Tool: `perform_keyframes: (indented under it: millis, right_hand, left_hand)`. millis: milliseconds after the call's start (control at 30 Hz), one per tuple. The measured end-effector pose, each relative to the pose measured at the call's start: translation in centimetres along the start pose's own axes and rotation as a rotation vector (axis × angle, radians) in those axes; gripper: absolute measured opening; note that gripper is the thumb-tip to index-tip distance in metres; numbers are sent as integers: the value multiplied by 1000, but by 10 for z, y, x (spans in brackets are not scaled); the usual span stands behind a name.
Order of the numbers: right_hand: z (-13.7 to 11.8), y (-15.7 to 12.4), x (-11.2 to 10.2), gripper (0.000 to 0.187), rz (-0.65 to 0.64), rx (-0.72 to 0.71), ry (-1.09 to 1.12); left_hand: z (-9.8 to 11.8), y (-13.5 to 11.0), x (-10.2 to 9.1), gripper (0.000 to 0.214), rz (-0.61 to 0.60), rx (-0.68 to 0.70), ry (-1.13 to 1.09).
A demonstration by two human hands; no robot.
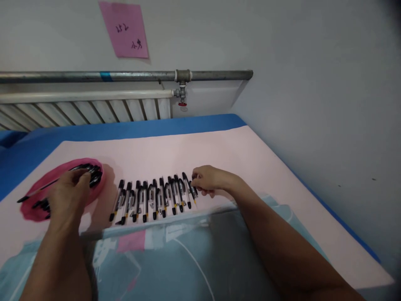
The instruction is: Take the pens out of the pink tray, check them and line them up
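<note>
Several black-capped pens (153,198) lie side by side in a row on a pale pink sheet (194,150). My right hand (208,180) rests at the right end of the row, its fingers curled and pinched on the last pen there. My left hand (69,190) reaches over a pink dish (34,188) at the left that holds more loose pens. Its fingers are closed on one of those pens.
The pink sheet covers a blue surface (140,127) set against a grey wall. Behind it run a metal pipe (125,76) with a red valve and a white radiator (84,109). A pink note (125,29) hangs on the wall. Light blue cloth (194,259) lies near me.
</note>
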State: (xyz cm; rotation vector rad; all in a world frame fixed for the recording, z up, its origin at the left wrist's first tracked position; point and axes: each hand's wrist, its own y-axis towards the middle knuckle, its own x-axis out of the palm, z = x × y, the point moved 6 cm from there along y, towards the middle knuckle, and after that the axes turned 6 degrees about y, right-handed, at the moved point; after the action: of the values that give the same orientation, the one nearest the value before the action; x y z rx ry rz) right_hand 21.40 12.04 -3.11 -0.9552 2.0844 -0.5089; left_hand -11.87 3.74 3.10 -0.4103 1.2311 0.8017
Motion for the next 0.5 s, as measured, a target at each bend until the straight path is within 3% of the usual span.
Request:
perform_keyframes:
  millis: [300,500]
  right_hand:
    - [4,3,2,12,-13,29,31]
    - [2,6,-12,7,164,-14,101]
  left_hand:
    - [-4,4,4,42,17,17,-21]
    - [-19,18,4,45,64,91,141]
